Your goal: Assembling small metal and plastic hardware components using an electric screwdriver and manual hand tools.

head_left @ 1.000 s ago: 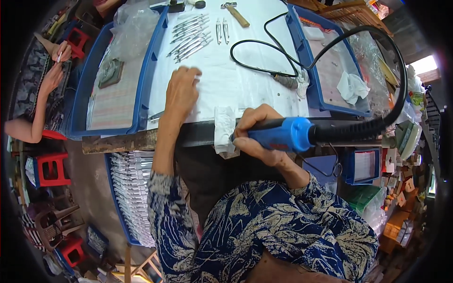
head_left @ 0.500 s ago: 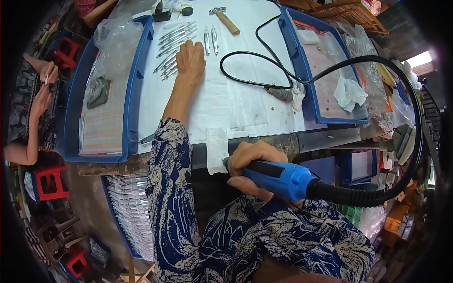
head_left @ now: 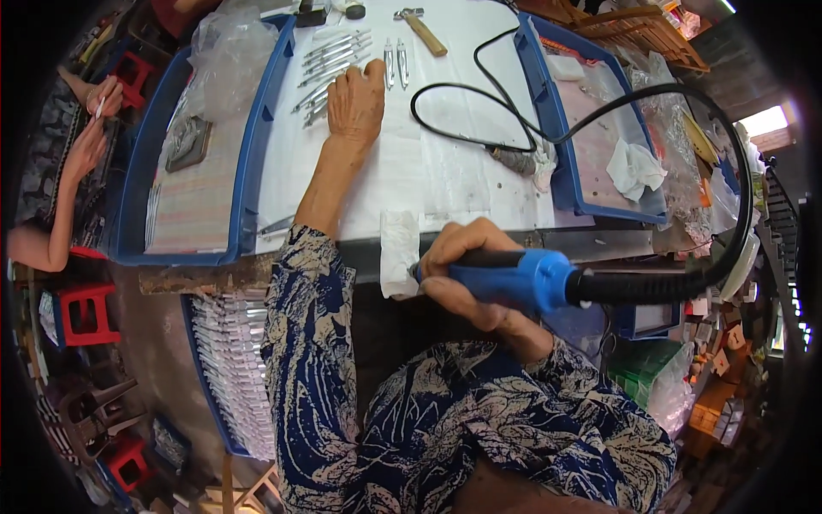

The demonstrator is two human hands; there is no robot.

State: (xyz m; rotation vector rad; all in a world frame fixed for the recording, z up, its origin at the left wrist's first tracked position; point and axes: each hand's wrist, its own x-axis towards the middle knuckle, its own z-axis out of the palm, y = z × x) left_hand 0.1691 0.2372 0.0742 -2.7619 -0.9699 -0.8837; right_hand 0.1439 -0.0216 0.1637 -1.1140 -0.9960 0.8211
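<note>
My left hand [head_left: 355, 103] reaches over the white-covered table, fingers curled in and their tips hidden. It is at the right end of a row of slender silver pliers-like tools [head_left: 330, 58]; whether it grips one is hidden. Two similar tools [head_left: 396, 64] lie side by side just right of it. My right hand [head_left: 467, 240] wraps round a blue handheld power tool [head_left: 541, 278] with a thick black cable [head_left: 659, 287]. The tool's dark tip points left at a crumpled white cloth strip [head_left: 399, 254] over the table's near edge.
Blue trays stand left [head_left: 248, 163] and right [head_left: 561, 171] on the table. A wooden-handled hammer [head_left: 425, 36] lies at the back. The cable loops across the middle. Another person's hands [head_left: 96, 128] work at far left, near red stools [head_left: 88, 313]. A tray of silver tools [head_left: 229, 368] is below.
The whole view has shifted slightly. My left hand stays near the row, its fingers looking more curled. My right hand has lifted the blue tool a little, and it lies more level.
</note>
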